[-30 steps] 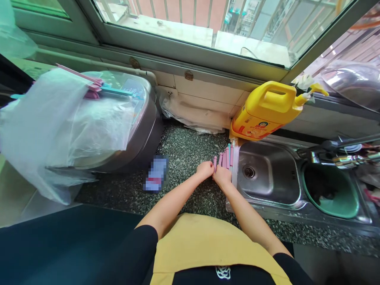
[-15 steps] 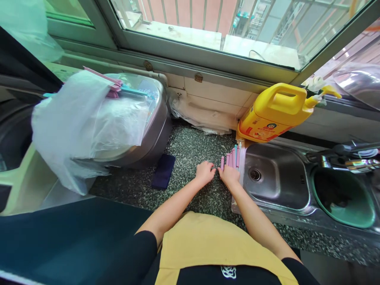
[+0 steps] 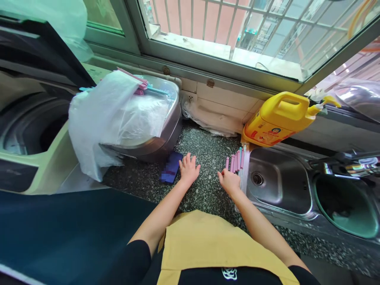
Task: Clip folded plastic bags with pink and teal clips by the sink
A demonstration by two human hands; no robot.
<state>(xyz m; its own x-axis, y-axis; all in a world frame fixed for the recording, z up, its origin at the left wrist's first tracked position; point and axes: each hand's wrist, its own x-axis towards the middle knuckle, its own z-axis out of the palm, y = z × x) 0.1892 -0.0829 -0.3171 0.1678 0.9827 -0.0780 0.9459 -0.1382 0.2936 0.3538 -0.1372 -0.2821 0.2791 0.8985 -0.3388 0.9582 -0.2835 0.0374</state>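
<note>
Pink strips (image 3: 235, 162) lie at the right edge of the countertop (image 3: 204, 144), by the sink (image 3: 277, 190), just beyond the curled right hand (image 3: 230, 180), any hold hidden; the left hand (image 3: 189, 169), fingers spread and seemingly empty, is beside a dark-blue flat object (image 3: 173, 168).

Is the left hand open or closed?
Open: the left hand shows spread fingers, beside the dark blue object.

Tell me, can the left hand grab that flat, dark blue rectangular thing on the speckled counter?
Probably yes: the left hand, fingers spread, is right beside the dark blue rectangular thing, and nothing seems to block the way between them.
</note>
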